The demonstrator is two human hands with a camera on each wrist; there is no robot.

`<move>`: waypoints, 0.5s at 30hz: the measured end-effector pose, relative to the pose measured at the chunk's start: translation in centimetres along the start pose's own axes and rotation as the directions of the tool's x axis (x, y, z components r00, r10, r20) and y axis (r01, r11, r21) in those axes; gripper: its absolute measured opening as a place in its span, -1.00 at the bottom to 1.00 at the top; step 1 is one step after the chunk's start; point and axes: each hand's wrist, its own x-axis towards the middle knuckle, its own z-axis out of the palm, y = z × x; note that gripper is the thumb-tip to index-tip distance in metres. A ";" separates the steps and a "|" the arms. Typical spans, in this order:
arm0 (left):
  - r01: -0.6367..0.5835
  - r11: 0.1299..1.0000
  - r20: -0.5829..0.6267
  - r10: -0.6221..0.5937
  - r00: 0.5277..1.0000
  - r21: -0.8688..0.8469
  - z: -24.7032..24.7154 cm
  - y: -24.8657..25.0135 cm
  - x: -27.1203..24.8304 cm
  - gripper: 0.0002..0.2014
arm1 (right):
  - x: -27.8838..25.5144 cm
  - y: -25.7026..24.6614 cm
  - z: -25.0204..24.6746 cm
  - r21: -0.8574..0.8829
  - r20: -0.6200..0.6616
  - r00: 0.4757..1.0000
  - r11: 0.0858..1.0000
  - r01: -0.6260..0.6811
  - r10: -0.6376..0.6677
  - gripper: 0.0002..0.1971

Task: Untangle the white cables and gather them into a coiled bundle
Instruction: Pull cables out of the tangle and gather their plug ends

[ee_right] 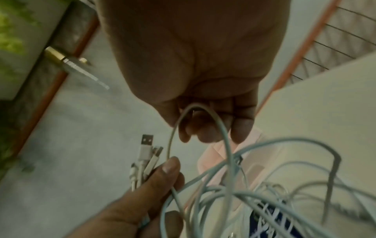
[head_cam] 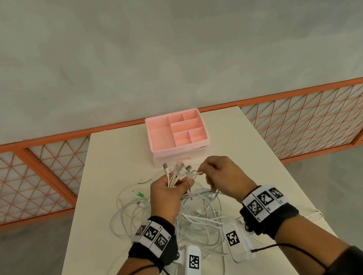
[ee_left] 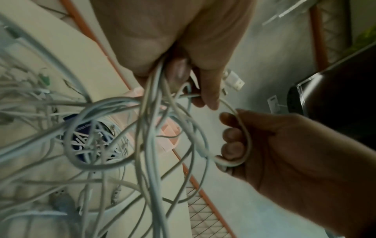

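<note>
A tangle of white cables (head_cam: 199,219) lies on the white table (head_cam: 250,149) in front of me, with loops hanging down from both hands. My left hand (head_cam: 173,192) grips a bunch of cable ends, whose USB plugs (head_cam: 176,168) stick up out of the fist. My right hand (head_cam: 218,174) curls its fingers round one white cable loop (ee_left: 242,136) just right of that bunch. The same loop (ee_right: 195,122) runs from the right fingers down to the left thumb (ee_right: 164,175). The plugs (ee_right: 145,151) show beside it.
A pink compartment tray (head_cam: 177,133) sits at the table's far edge, just beyond my hands. A green-tipped plug (head_cam: 140,194) and a thin dark wire (head_cam: 144,181) lie left of the left hand. An orange mesh railing (head_cam: 37,177) runs behind the table.
</note>
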 end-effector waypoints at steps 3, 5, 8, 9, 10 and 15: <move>-0.012 0.994 0.044 0.007 0.999 0.108 0.2 -0.4 -0.1 -0.83 | 0.1 -0.6 -0.1 -0.298 0.116 0.993 0.953 0.058 -0.024 -0.73; -0.029 0.992 0.066 0.021 0.998 0.123 0.4 -0.4 -0.3 -0.84 | 0.2 -1.2 0.1 -0.371 0.174 0.985 0.926 0.071 -0.006 -0.76; -0.016 0.994 0.057 0.010 0.998 0.104 0.4 -0.4 -0.1 -0.84 | 0.1 -1.9 0.2 -0.404 0.181 0.983 0.908 0.109 -0.038 -0.75; -0.011 0.994 0.054 0.005 0.999 0.113 0.2 -0.5 -0.1 -0.84 | 0.1 -2.0 0.0 -0.393 0.172 0.984 0.912 0.118 -0.054 -0.73; -0.015 0.991 0.046 0.009 0.999 0.133 -0.1 -0.6 -0.2 -0.83 | 0.0 -2.3 -0.2 -0.346 0.155 0.986 0.932 0.109 -0.058 -0.72; -0.026 0.983 -0.038 0.033 0.999 0.181 -1.9 -1.9 -0.2 -0.82 | -0.4 -4.4 -1.4 0.431 -0.029 0.999 0.902 0.037 -0.027 -0.81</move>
